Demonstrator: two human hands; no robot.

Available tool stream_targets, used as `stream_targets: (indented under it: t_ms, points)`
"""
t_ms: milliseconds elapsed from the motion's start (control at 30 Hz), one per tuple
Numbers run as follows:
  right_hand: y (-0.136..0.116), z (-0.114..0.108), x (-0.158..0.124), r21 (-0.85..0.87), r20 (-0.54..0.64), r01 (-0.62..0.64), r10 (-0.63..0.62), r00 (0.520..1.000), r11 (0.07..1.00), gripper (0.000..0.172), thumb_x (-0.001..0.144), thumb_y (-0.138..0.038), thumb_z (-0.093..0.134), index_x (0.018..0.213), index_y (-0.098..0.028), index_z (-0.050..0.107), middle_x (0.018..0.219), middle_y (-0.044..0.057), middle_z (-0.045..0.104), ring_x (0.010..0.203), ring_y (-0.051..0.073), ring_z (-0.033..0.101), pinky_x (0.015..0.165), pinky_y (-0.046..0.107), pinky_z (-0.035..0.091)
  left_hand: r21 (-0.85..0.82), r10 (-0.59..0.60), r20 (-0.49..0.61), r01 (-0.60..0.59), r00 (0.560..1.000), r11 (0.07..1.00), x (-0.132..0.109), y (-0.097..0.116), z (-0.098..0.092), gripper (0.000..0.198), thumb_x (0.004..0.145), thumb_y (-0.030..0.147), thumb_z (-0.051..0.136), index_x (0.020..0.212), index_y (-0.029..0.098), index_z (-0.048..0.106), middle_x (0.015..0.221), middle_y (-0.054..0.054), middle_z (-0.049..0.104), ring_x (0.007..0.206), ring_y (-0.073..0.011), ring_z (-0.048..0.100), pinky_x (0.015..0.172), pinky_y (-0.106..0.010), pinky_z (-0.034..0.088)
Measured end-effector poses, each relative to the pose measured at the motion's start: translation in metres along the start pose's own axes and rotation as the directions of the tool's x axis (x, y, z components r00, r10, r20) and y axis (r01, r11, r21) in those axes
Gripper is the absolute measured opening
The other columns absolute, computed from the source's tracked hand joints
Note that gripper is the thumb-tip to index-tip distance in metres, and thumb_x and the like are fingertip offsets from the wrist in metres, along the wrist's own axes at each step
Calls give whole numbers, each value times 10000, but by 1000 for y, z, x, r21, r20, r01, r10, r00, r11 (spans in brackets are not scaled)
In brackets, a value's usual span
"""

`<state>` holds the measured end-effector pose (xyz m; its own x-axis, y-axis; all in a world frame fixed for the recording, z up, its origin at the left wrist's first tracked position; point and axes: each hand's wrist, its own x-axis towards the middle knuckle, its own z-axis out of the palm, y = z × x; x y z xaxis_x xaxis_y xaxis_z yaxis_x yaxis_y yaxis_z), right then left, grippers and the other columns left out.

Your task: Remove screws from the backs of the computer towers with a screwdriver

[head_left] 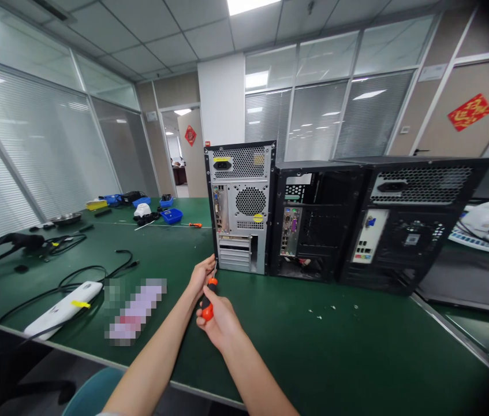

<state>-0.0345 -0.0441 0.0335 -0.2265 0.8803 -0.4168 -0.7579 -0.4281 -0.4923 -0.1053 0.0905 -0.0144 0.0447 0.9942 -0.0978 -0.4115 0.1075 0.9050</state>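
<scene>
My right hand (222, 323) is wrapped around the handle of an orange and black screwdriver (207, 300). The screwdriver's shaft points up and away, its tip at the lower left corner of a computer tower (244, 240) whose silver back panel faces me. Close to that tip is my left hand (201, 274), fingers drawn together at the case's bottom corner. What they pinch, if anything, is too small to make out. The tower stands upright, with a power socket, a fan grille and slot covers on its back.
Two black computer towers (317, 231) (400, 231) stand to the right. Tiny screws (319, 317) lie before them. On the left are a white power strip (64, 309), black cables (84, 271) and a blurred-out item (138, 312). Blue trays (171, 215) and another orange screwdriver (195, 225) sit farther back.
</scene>
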Motion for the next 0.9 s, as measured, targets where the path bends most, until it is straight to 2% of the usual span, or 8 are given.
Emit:
stream_targets:
  t_ms: [167,500,900]
  points:
    - [0,-1,3,-18,-15,-35,34,999,999,259,732,-250,632,622,-170,412,444,-47,463,331,52,415,315,125,207,-5,-4,12,4,1000,1000,0,1,0,513,634,-21,415,1090,122,603,1182,-91,585,1034,-142,573,840,-208,469]
    - [1,1,12,82,42,-202,199,979,976,263,853,-330,435,646,-169,420,470,-31,439,347,46,389,318,106,181,6,7,-25,-7,1000,1000,-3,3,3,515,624,-31,400,1068,119,614,1264,-88,521,1133,-185,514,871,-246,464]
    - [-1,3,12,200,124,-266,245,961,943,267,866,-345,389,672,-166,426,492,-31,419,378,46,375,306,96,186,16,-23,2,23,1000,1000,-3,5,2,504,628,-27,399,1038,152,631,1290,-60,499,1204,-192,448,850,-209,457]
